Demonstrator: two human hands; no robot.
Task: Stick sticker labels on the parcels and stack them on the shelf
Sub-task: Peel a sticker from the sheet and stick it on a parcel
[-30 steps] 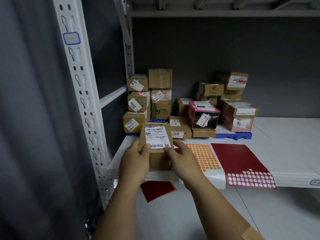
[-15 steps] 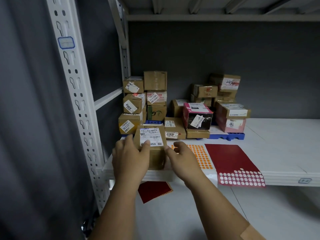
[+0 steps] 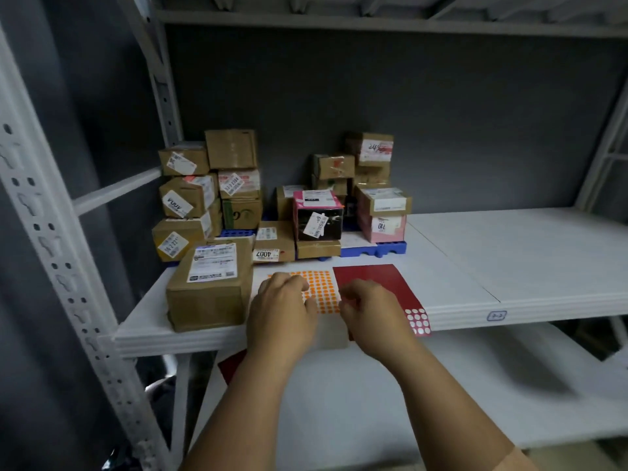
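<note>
- Nearest me, my left hand [image 3: 283, 309] lies over the orange sticker sheet [image 3: 321, 290], fingers curled down onto the dots; whether they pinch one I cannot tell.
- My right hand [image 3: 370, 312] sits just beside it at the sheet's right edge, fingers bent. What they hold, if anything, is hidden.
- The red sheet [image 3: 373, 278] lies to the right, overhanging the shelf [image 3: 475, 266] edge, with white dots at its near corner.
- The parcel [image 3: 210, 283] stands left of the hands on the shelf, free of both, printed label up.
- Judgement: the stickers are thin, light and limp, best lifted by an edge with a fingertip. The parcel looks stiff cardboard, likely light; take it by opposite sides.
- Behind, stacked parcels [image 3: 210, 192] sit on a blue pallet [image 3: 373, 249].
</note>
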